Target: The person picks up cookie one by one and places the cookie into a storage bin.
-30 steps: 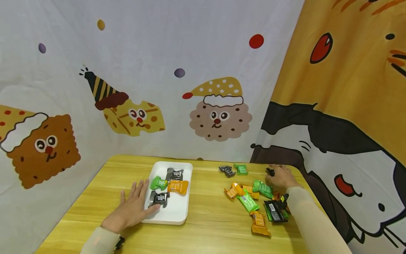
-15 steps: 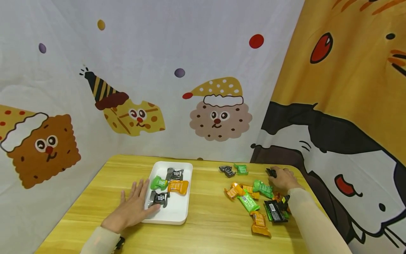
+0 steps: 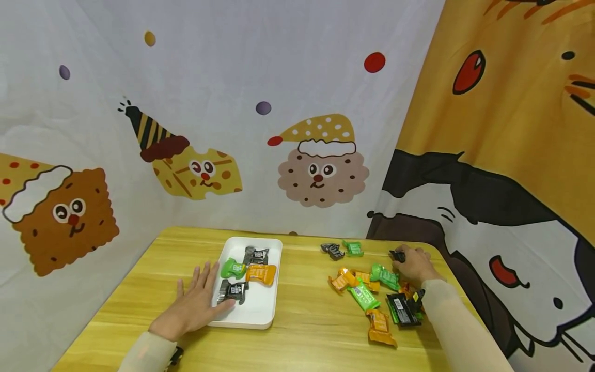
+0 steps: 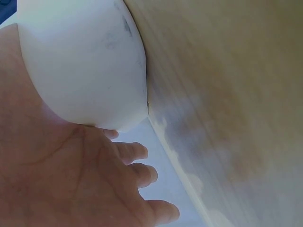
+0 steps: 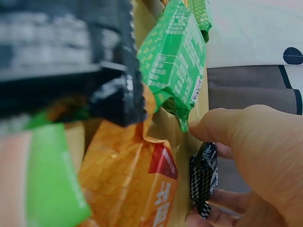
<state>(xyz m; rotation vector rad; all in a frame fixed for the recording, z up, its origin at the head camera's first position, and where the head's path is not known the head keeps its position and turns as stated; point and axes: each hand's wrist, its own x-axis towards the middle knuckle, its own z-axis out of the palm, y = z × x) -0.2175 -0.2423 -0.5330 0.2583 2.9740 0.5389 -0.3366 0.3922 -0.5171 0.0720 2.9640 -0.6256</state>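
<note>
My left hand lies with straight, spread fingers along the left side of a white tray, its thumb over the near rim. In the left wrist view the palm touches the tray's outer wall. Inside the tray are two black snack packets, a green one and an orange one. At the far right of the table, my right hand pinches a black snack packet between thumb and fingers; the right wrist view shows this packet low by the table surface.
Beside the right hand lies a loose pile: green packets, orange packets and black packets. Farther back sit a black packet and a green packet. A printed cloth hangs behind the wooden table.
The right hand has shifted very slightly to the right, with the black packet still at its fingertips. The left hand and the tray have stayed in place.
</note>
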